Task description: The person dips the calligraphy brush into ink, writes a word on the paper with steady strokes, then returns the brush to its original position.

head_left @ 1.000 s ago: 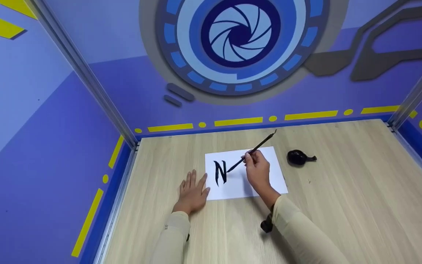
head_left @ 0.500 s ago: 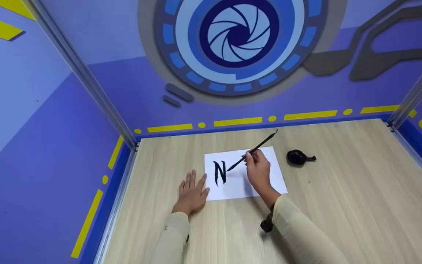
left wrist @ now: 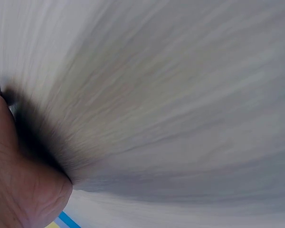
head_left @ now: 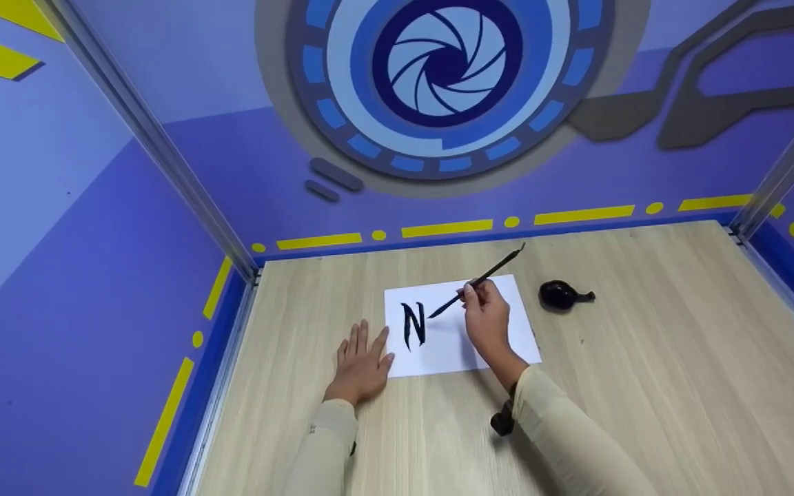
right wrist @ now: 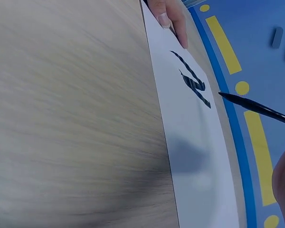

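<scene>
A white sheet of paper (head_left: 449,358) lies on the wooden table, with a black painted letter N (head_left: 414,324) on its left half. My right hand (head_left: 486,317) pinches a dark writing brush (head_left: 497,267) by its handle, above the paper. The brush's black tip (right wrist: 224,95) points down and left, just right of the N and apart from the paper. My left hand (head_left: 360,365) rests flat with spread fingers on the table, its thumb and index finger at the paper's left edge. In the left wrist view only part of the left hand (left wrist: 23,175) shows.
A round black glossy container with a short spout (head_left: 560,296) sits right of the paper. Purple-blue printed panels (head_left: 231,158) wall in the table (head_left: 645,386) at the back and both sides. A black strap device (head_left: 502,421) is on the right wrist.
The right hand has lifted the brush tip slightly up and to the right, away from the N. The left hand and the paper stay in place.
</scene>
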### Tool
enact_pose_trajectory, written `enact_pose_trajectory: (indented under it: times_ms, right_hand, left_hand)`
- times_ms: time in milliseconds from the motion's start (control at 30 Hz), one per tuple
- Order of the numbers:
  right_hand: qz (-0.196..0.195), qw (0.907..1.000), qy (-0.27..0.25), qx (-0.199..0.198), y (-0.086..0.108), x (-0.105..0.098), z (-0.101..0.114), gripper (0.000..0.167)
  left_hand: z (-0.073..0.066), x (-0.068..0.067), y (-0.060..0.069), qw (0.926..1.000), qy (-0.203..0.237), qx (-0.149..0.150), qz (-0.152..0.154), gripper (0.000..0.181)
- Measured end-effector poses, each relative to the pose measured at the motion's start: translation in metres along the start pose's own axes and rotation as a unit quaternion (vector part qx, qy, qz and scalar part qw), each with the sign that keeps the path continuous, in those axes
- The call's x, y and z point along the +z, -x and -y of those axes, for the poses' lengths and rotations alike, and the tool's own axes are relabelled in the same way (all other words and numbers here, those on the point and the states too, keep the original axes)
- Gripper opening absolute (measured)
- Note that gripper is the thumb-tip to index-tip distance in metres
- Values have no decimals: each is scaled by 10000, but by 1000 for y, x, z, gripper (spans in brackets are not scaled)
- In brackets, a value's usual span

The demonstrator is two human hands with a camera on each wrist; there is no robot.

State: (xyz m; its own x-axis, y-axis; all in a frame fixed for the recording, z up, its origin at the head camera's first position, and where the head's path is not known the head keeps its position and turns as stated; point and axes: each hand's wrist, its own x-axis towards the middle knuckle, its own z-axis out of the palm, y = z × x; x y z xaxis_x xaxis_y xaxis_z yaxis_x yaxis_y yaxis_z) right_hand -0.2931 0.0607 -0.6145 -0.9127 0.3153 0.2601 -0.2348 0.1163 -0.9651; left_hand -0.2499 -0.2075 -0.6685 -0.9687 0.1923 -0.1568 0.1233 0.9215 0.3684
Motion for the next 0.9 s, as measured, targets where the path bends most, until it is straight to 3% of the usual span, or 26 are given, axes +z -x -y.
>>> enact_pose_trajectory:
  times_ms: [500, 900]
  right_hand:
    - [17, 10000, -30, -35, 5, 0, -6, 12]
    - [-157, 9995, -7, 262, 2, -8, -4, 15]
  left_hand:
    - [4, 6, 5, 9999, 113, -102, -35, 63]
    - [1, 4, -1, 10000, 27, -73, 22, 63]
